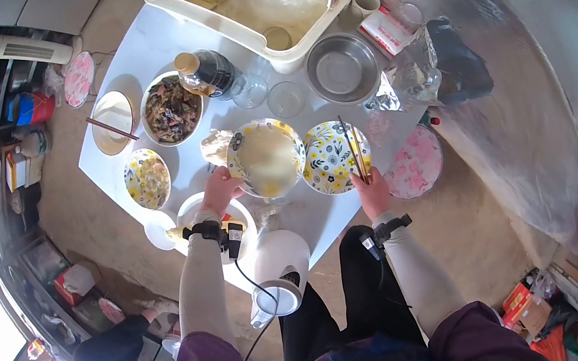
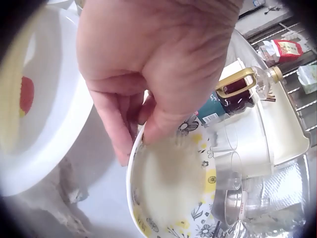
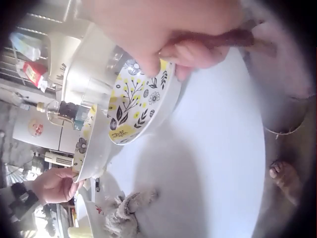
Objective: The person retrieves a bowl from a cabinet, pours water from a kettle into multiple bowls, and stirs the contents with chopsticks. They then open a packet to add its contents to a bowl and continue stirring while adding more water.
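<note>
The left hand (image 1: pixel 223 190) pinches the rim of the filled floral bowl (image 1: pixel 288 133), which contains pale liquid. The right hand (image 1: pixel 374 195) grasps the chopsticks (image 1: pixel 354 147) at the near rim of the second floral bowl (image 1: pixel 331 165), beside the first at the white counter (image 1: pixel 315 220).

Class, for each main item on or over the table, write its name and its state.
Left floral bowl, pale contents, gripped by the left hand
Right floral bowl, right way up, pattern uncovered
Wooden chopsticks, held in the right hand
Gold-capped bottle, closed, dark contents
Serving bowl, uncovered, holding dark food
Metal basin, uncovered, nothing visible inside
White bowl, reddish chopsticks across it
</note>
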A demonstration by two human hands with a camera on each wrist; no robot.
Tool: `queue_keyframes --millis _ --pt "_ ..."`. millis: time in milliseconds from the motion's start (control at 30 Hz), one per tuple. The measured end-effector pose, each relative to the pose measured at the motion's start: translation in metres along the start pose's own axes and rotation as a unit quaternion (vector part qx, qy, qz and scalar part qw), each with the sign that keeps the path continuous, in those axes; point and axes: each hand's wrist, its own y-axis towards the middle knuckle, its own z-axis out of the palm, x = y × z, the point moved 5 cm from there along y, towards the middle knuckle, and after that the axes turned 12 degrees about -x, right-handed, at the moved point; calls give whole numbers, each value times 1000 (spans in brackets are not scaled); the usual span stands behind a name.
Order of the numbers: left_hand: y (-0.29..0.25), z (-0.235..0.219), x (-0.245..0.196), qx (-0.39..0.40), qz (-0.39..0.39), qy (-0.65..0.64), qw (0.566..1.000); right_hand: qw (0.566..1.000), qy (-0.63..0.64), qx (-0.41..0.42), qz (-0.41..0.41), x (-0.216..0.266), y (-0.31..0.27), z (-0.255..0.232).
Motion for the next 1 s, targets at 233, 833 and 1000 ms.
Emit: queue_keyframes --millis 233,833,1000 --pt "10 17 12 -2 -29 -22 999 997 76 -20 14 -22 13 -25" --pt "-57 32 -25 92 -77 155 981 985 163 30 50 25 -30 -112" --pt "-174 82 -96 214 -8 11 977 988 131 76 -13 93 -48 -126"
